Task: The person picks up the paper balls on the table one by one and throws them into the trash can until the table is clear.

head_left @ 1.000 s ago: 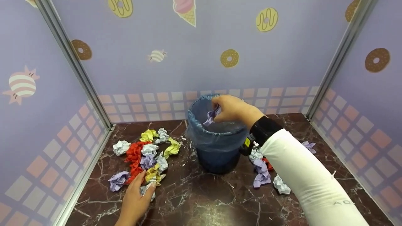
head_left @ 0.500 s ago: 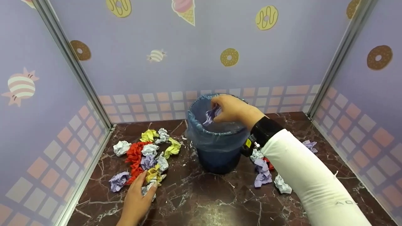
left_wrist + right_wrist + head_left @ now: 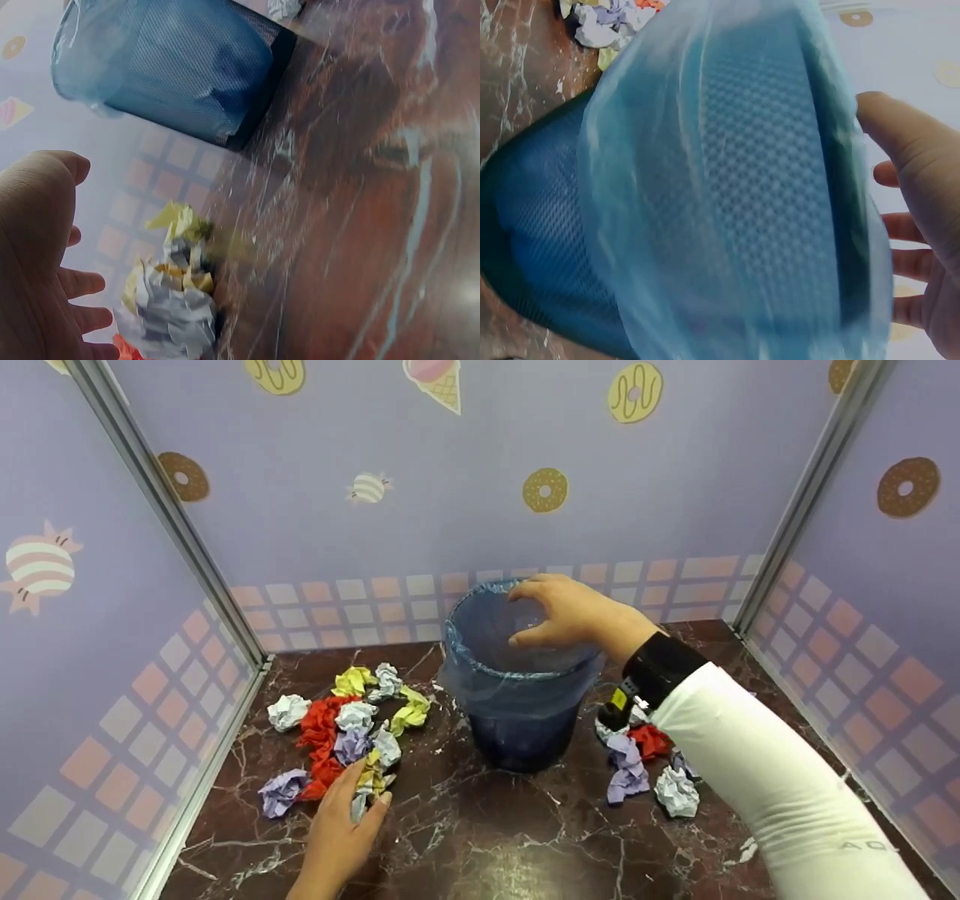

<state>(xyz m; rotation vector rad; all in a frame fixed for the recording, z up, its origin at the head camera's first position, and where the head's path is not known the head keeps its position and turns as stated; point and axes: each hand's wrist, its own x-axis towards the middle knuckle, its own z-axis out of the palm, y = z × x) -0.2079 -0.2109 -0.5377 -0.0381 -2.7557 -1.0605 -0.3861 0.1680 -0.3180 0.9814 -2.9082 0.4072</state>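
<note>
A blue mesh wastebasket stands upright in the head view, its rim wrapped by a clear bluish bin liner. Over its mouth my right hand is spread, thumb and fingers apart, holding nothing. In the right wrist view that hand's thumb overlaps the rim. My left hand hovers at the near end of the left group of crumpled paper, fingers loosely extended around a white paper ball and beside a dark yellow one. In the left wrist view these fingers show apart from the white paper.
Red crumpled paper, purple paper and several white and light yellow balls lie left of the wastebasket. To its right are a purple piece, a red piece and a white ball. Patterned walls enclose the dark marbled surface.
My right hand has let go of the purple crumpled paper, spread its fingers and moved slightly up and right. My left hand has moved slightly right along the papers.
</note>
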